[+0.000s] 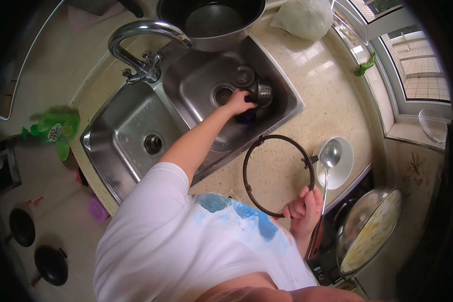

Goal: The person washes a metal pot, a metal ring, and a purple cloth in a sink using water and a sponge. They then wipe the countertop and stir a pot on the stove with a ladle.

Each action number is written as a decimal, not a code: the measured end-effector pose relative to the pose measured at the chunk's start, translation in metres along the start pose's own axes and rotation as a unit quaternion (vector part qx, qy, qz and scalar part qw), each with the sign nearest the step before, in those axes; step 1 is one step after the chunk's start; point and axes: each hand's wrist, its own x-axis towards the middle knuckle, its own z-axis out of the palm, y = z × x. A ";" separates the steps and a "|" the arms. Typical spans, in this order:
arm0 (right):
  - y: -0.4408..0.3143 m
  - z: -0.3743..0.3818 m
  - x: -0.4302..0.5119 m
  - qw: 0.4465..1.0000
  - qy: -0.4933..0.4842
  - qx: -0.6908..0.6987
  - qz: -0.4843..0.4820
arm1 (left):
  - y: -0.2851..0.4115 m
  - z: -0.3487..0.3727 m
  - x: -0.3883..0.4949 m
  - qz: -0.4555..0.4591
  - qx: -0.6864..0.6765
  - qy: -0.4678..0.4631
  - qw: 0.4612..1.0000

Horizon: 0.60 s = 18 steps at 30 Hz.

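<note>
My left hand (239, 102) reaches down into the right basin (188, 90) of a steel double sink, its fingers curled about a dark blue item (250, 99) whose kind I cannot make out. Right beside those fingers lies a perforated metal strainer (264, 91). A clear round lid (244, 76) rests just behind it, near the drain (223, 96). In front of my body, my right hand (305, 207) grips a dark metal pan-support ring (245, 171) with short prongs. The ring is held near the counter's front edge, left of a white bowl (345, 171).
A ladle (330, 154) leans across that bowl. A large pot (211, 41) overhangs the sink's back edge, near the faucet (147, 28). To the right, a wok with pale food (373, 234) stands over the stove. A plastic bag (305, 19) and green soap bottle (60, 126) flank the sink.
</note>
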 end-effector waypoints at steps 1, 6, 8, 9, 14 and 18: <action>0.000 0.001 0.001 1.000 -0.001 0.005 -0.001 | 0.002 0.004 0.003 0.020 -0.042 -0.022 0.999; 0.001 0.008 0.004 1.000 0.021 0.000 0.013 | 0.028 0.025 -0.013 0.041 0.043 -0.163 0.985; 0.000 0.011 0.003 1.000 0.025 0.004 0.011 | 0.034 0.022 -0.026 0.033 0.068 -0.186 0.980; 0.000 0.012 0.002 1.000 0.022 -0.001 0.009 | 0.033 0.016 -0.033 0.024 0.068 -0.212 0.975; -0.003 0.015 -0.003 0.999 0.033 -0.020 -0.007 | 0.017 -0.032 -0.072 0.035 0.173 -0.369 0.913; -0.004 0.016 -0.008 0.999 0.026 -0.029 -0.018 | 0.018 -0.047 -0.083 -0.034 0.248 -0.461 0.852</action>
